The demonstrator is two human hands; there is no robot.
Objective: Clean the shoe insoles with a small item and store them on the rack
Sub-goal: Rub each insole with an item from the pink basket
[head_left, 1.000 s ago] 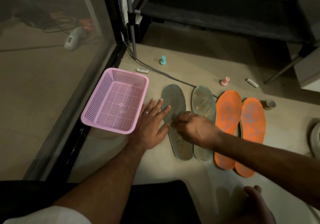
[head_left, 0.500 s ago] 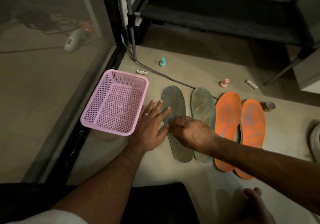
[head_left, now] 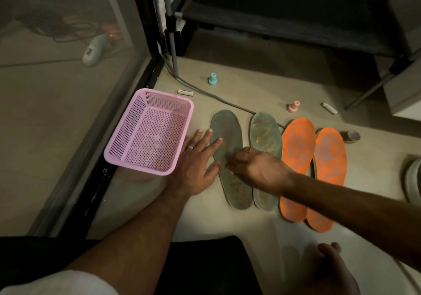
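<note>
Four insoles lie side by side on the floor: a left grey insole (head_left: 225, 133), a right grey insole (head_left: 265, 133) with orange marks, and two orange insoles (head_left: 298, 144) (head_left: 330, 155). My left hand (head_left: 196, 162) lies flat with its fingers spread, the fingertips pressing the left grey insole's edge. My right hand (head_left: 255, 167) rests on the middle of the same insole, its fingers pinched on a small pale item that barely shows. The dark rack (head_left: 284, 23) stands at the back.
A pink mesh basket (head_left: 114, 155) sits left of my left hand, beside a glass panel. A grey cable (head_left: 216, 96), a teal cap (head_left: 212, 79), a pink cap (head_left: 293, 106), two small tubes (head_left: 185, 92) (head_left: 329, 108) and a tape roll (head_left: 352, 136) lie behind the insoles. My bare foot (head_left: 325, 269) is at the front right.
My right hand has shifted only slightly on the left grey insole. My left hand has stayed flat in the same place.
</note>
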